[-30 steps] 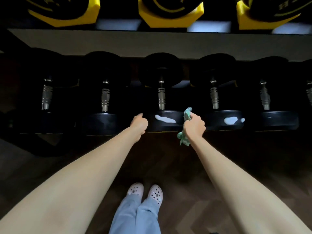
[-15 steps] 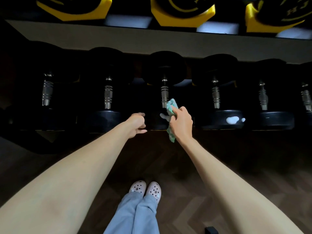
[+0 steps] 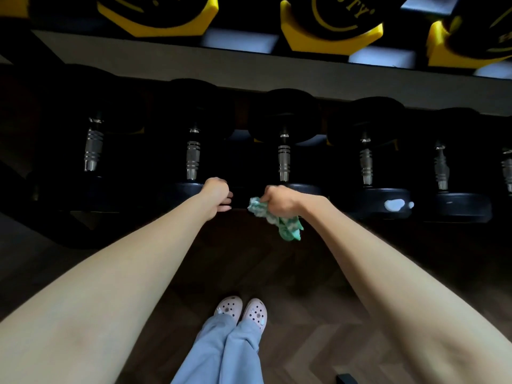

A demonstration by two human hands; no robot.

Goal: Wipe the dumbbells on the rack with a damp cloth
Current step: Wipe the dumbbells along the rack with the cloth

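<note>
R hand [image 3: 279, 199] grips green cloth [image 3: 288, 228] by mid dumbbell [image 3: 284, 162]; L hand [image 3: 216, 194] curled, holds nothing.

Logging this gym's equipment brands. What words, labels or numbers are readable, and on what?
"JTY": yellow letters, cropped, on the middle yellow-and-black hex dumbbell on the upper shelf.
Left yellow-and-black hex dumbbell, right yellow-and-black hex dumbbell: lettering too cropped to read.
Black round dumbbells below: no readable text.

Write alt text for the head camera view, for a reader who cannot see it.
A person's right hand grips a crumpled green cloth at the front end of a black steel-handled dumbbell in a row of similar ones; the left hand, fingers curled, is beside it. A white smear marks the next dumbbell rightward.
</note>
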